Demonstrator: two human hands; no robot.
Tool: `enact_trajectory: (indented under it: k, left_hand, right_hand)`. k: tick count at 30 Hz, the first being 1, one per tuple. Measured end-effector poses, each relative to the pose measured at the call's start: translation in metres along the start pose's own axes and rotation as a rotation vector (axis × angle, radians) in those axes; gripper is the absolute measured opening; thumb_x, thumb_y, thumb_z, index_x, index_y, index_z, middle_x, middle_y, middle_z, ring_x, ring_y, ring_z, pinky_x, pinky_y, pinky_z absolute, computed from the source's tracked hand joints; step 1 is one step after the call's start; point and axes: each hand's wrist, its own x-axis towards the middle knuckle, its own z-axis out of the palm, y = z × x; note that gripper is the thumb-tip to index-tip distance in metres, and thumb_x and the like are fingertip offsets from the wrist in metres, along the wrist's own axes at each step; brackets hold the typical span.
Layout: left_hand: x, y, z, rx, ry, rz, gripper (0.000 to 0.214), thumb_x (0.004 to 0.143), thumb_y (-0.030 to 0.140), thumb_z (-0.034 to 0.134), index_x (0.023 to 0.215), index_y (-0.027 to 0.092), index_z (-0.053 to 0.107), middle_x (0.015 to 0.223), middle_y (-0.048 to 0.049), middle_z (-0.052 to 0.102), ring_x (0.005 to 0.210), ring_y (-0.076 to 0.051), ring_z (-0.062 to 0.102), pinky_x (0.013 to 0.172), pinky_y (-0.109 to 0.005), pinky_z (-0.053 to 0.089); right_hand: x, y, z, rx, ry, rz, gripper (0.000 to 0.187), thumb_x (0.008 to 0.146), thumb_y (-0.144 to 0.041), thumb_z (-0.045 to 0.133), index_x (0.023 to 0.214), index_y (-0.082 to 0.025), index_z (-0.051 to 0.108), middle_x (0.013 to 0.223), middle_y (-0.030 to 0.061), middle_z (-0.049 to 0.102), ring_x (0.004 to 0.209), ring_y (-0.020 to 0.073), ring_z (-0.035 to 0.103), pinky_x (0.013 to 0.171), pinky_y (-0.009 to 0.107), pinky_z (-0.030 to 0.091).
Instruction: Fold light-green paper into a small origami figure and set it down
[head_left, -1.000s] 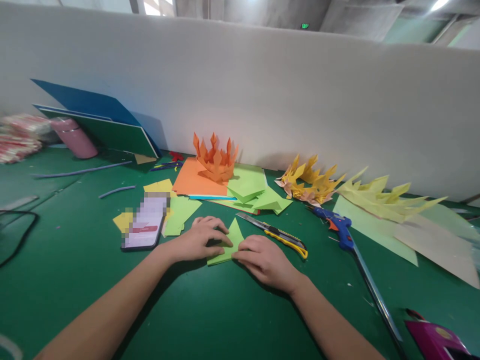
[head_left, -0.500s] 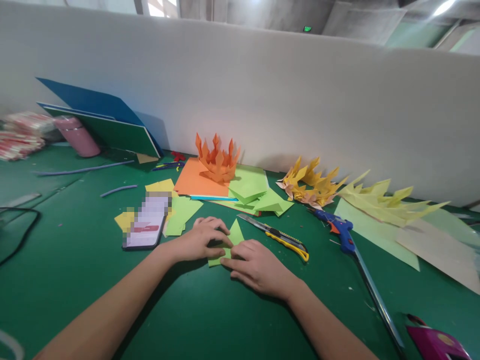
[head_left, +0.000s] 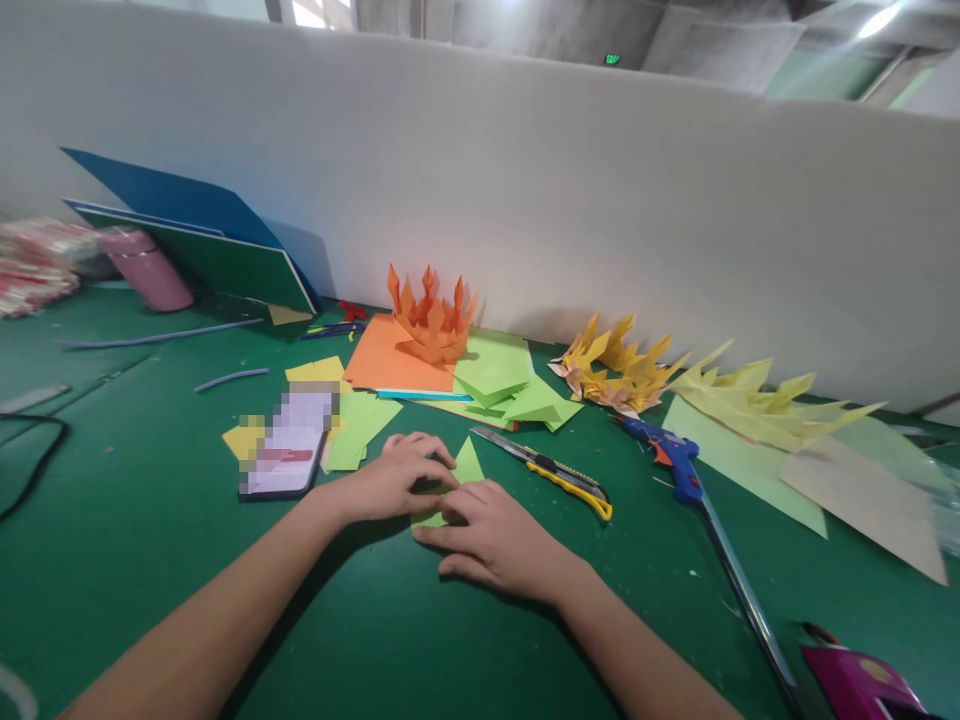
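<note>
A small piece of light green folded paper lies on the green table, its pointed tip showing beyond my fingers. My left hand holds the paper down from the left with curled fingers. From the right, my right hand presses on its lower part, index finger laid along the near edge. Most of the paper is hidden under both hands. Just right of them rests a yellow utility knife with its blade out. A phone lies to the left, partly over yellow and green paper pieces.
An orange paper crown stands on orange and green sheets at the back. Farther right are a yellow paper crown, a pale green paper strip and a blue glue gun. A pink bottle leans back left.
My right hand has slid left and slightly down along the paper's near edge. My left hand stays on the paper. The whole view has shifted slightly.
</note>
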Motion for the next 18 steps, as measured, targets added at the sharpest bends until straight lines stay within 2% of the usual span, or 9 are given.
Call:
enact_trajectory:
  k: [4,8,14,18]
  left_hand:
    - [0.000,0.000,0.000,0.002,0.003,0.007,0.015,0.084,0.034,0.057,0.093,0.028,0.067,0.107,-0.0023,0.058,0.107,-0.022,0.046,0.091,-0.040,0.026]
    - [0.000,0.002,-0.002,-0.005,-0.007,-0.009,0.015,0.081,0.028,0.061,0.094,0.030,0.067,0.107,-0.0014,0.057,0.107,-0.022,0.047,0.091,-0.039,0.026]
    - [0.001,0.006,-0.004,-0.008,-0.016,-0.028,0.016,0.080,0.028,0.061,0.094,0.030,0.068,0.107,-0.0017,0.058,0.108,-0.023,0.046,0.092,-0.039,0.025]
    - [0.000,0.005,-0.004,-0.013,-0.016,-0.024,0.017,0.081,0.028,0.060,0.096,0.031,0.068,0.107,-0.0015,0.057,0.108,-0.023,0.047,0.093,-0.039,0.024]
  right_hand:
    - [-0.003,0.003,-0.002,0.015,0.050,-0.001,0.033,0.094,-0.042,0.038,0.113,-0.026,0.060,0.098,0.0048,0.058,0.094,0.0178,0.048,0.080,0.031,0.034]
    - [-0.009,0.010,-0.004,0.022,0.151,0.023,0.030,0.094,-0.035,0.040,0.095,-0.020,0.066,0.084,0.0041,0.059,0.081,0.0168,0.050,0.071,0.031,0.034]
    - [-0.022,0.024,-0.009,-0.003,0.278,0.087,0.036,0.093,-0.027,0.041,0.065,-0.016,0.062,0.075,0.0052,0.060,0.073,0.0162,0.047,0.069,0.032,0.034]
    - [-0.033,0.031,-0.015,-0.026,0.327,0.167,0.037,0.091,-0.024,0.042,0.060,-0.016,0.061,0.072,0.0048,0.060,0.073,0.0164,0.048,0.070,0.032,0.035]
